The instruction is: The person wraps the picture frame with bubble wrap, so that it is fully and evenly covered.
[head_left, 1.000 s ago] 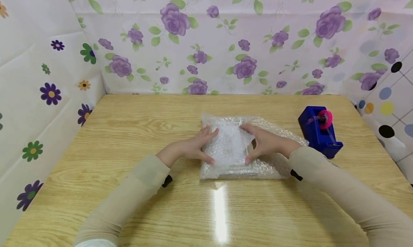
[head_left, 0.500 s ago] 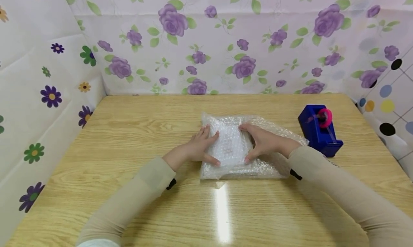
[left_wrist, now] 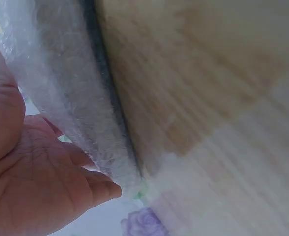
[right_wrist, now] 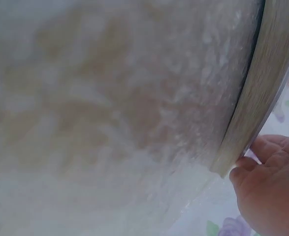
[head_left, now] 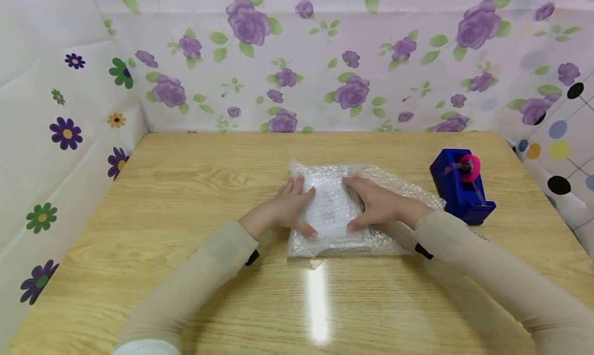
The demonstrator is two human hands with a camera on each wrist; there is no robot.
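In the head view, a flat rectangular object lies under bubble wrap (head_left: pixel 327 203), its printed face faintly visible through the layer. The right wrist view shows its light wooden side (right_wrist: pixel 260 88), like the edge of a picture frame. My left hand (head_left: pixel 286 209) rests spread along the folded left side of the wrap, thumb toward the front; in the left wrist view its fingers lie against the wrapped edge. On the opposite side my right hand (head_left: pixel 382 204) arches over the object's edge, fingers and thumb bent and holding the wrap down at the two right corners.
More bubble wrap (head_left: pixel 394 185) extends rightward beneath the right forearm. A blue tape dispenser (head_left: pixel 461 190) with a pink-cored roll stands at its right end. Everything sits on a wood-grain table (head_left: pixel 199 174), with floral sheets (head_left: pixel 315 61) hanging behind and at the sides.
The bubble wrap over the object has gone from puffed and whitish to flatter, so the print shows through. My left hand has shifted slightly rightward; my right hand has nearly kept its place.
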